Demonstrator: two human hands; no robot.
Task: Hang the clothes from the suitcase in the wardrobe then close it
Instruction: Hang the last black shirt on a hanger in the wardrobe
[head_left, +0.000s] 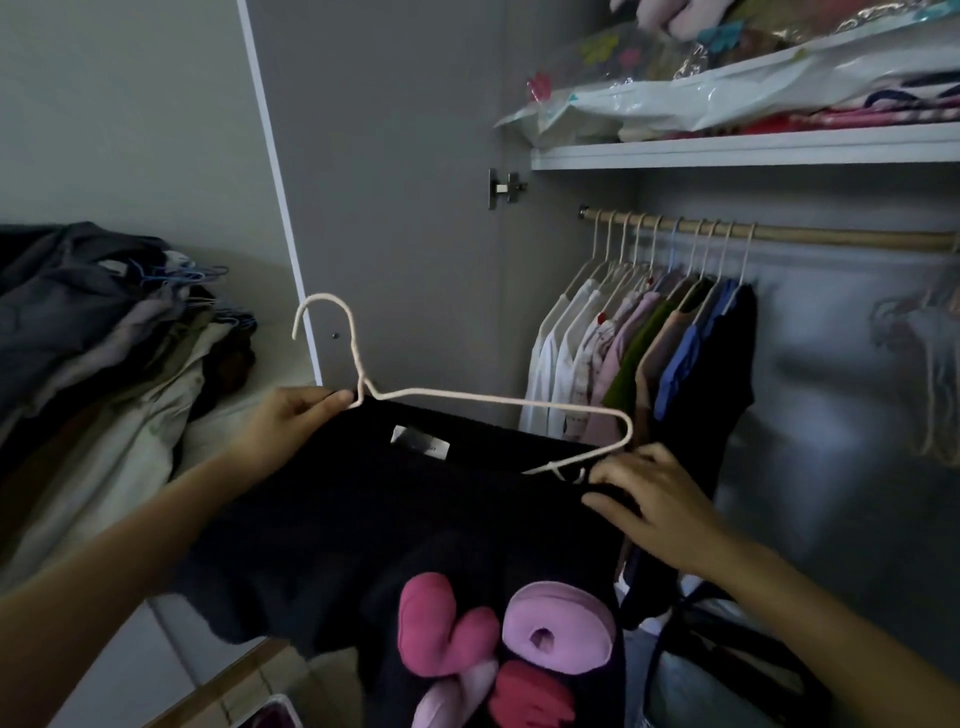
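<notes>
A black top (395, 525) with pink padded shapes on it hangs in front of me on a white wire hanger (498, 400). My left hand (291, 421) pinches the hanger at the base of its hook. My right hand (649, 499) holds the garment's shoulder by the hanger's right end. The wardrobe stands open, its wooden rail (831, 236) carrying several hung clothes (639, 353) at its left end. The suitcase is out of view.
The open wardrobe door (395, 208) stands behind the hanger. A shelf (753, 148) above the rail holds bagged textiles. A pile of clothes and hangers (104, 332) lies at the left. Empty hangers (930, 332) hang at the rail's right.
</notes>
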